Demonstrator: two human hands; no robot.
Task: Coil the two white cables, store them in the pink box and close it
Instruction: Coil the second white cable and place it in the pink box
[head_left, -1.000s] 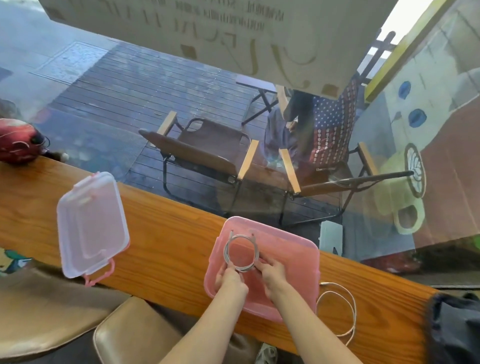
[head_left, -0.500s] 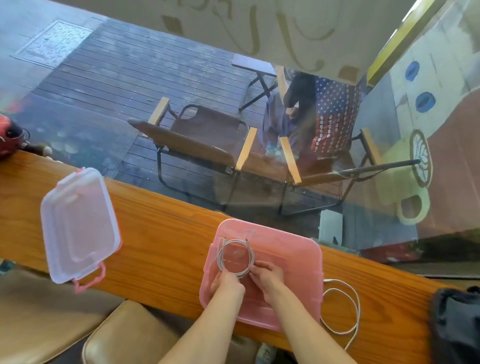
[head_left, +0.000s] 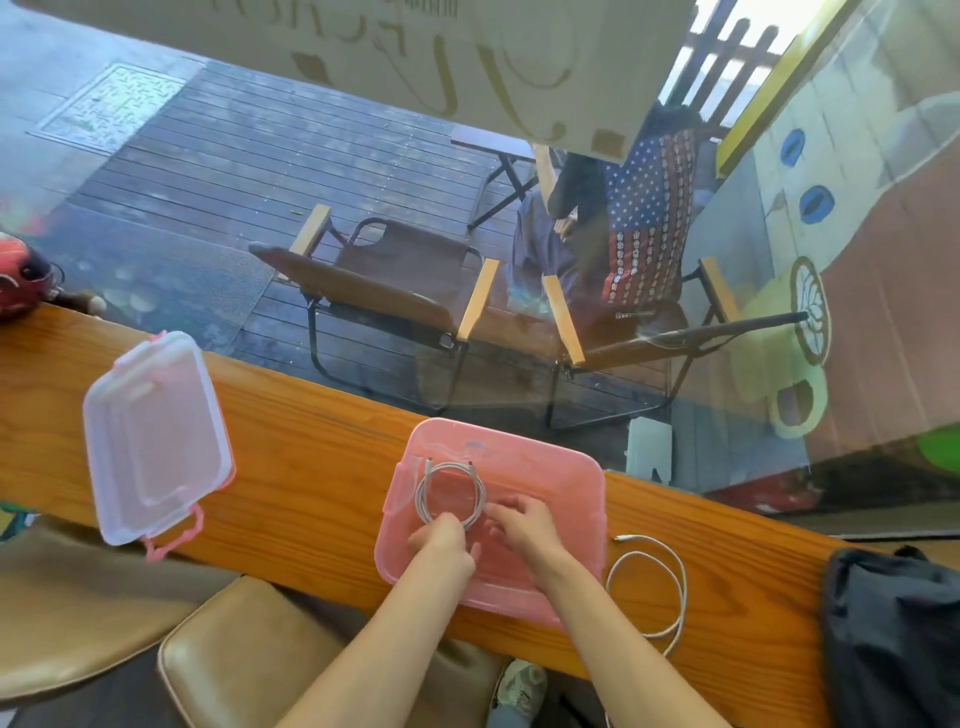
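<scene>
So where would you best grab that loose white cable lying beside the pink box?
Probably from above, pinching the near curve of the loose cable, which lies flat in an open loop on the counter right of the pink box.

No legible text anywhere in view.

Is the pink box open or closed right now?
Open. The box has no cover; its lid lies apart on the counter, and both hands reach inside with a coiled cable.
</scene>
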